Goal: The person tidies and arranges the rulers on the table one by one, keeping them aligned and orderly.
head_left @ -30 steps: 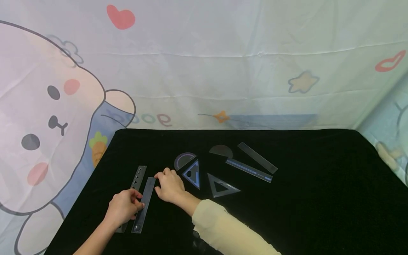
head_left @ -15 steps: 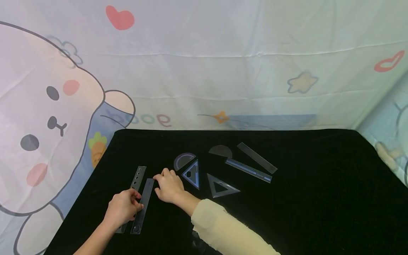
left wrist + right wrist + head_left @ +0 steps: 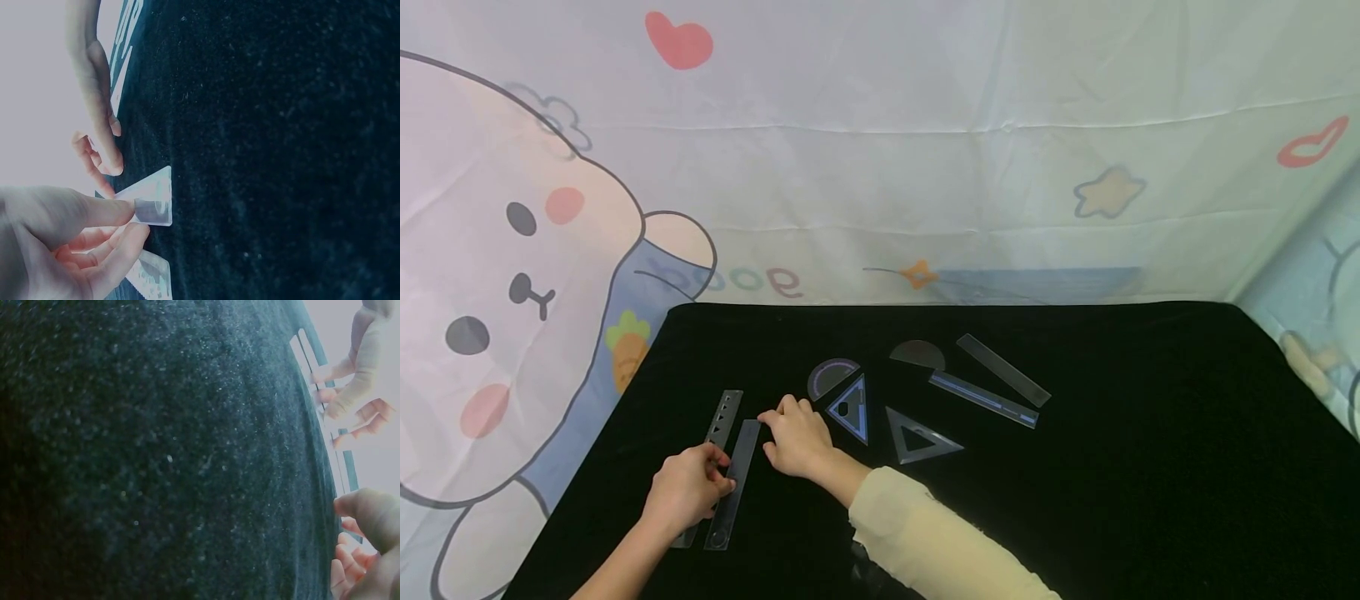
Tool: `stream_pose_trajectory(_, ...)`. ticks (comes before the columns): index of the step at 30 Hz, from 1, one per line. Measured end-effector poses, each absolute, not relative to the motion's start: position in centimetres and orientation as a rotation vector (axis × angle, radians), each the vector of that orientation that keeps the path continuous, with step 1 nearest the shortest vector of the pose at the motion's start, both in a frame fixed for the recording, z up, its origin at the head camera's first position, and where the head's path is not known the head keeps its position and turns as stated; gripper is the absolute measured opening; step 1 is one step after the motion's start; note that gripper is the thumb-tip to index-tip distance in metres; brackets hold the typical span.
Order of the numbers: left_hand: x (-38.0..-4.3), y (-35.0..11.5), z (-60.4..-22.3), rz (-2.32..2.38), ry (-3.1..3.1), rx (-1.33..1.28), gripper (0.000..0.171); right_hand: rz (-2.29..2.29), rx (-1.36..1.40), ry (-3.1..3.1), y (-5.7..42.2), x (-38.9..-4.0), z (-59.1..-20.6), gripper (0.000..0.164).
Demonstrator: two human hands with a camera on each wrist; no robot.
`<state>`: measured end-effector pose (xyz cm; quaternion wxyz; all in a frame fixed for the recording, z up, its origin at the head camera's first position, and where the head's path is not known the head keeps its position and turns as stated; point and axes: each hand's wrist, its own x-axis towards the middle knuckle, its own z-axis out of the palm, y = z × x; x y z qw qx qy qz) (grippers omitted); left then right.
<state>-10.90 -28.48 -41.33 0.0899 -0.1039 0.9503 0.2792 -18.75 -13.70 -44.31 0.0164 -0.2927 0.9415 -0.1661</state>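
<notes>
A clear straight ruler lies slanted on the black cloth. To its left, nearly parallel, is a second ruler with small cut-out shapes, partly covered by my left hand. With thumb and index finger, my left hand pinches the near ruler's left edge; the left wrist view shows the thumb over that ruler's end. My right hand has its index fingertip at the ruler's far end, and its thumb stands apart from the ruler in the head view. Close by that hand lies a blue-marked set square.
A purple-marked protractor lies beyond the blue set square. Farther right are a clear protractor, a clear set square, a blue-striped ruler and another clear ruler. A printed curtain hangs behind the cloth-covered table.
The near ruler has shifted very slightly left and toward me, closer to the second ruler, with my right fingertip following its far end. My left hand has hardly moved.
</notes>
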Motion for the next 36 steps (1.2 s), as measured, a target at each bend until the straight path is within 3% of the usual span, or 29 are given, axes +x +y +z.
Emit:
stream_pose_trajectory(19,-11.1,-28.7,-41.1,0.765,2.866,-0.287,0.026,-0.584,-0.884,2.917,-13.4,-18.7,-44.2,0.050)
stream_pose_trajectory(36,-12.6,-28.0,-40.6,0.805,3.098,-0.185,0.016,-1.047,-1.056,2.916,-10.2,-19.6,-43.3,0.017)
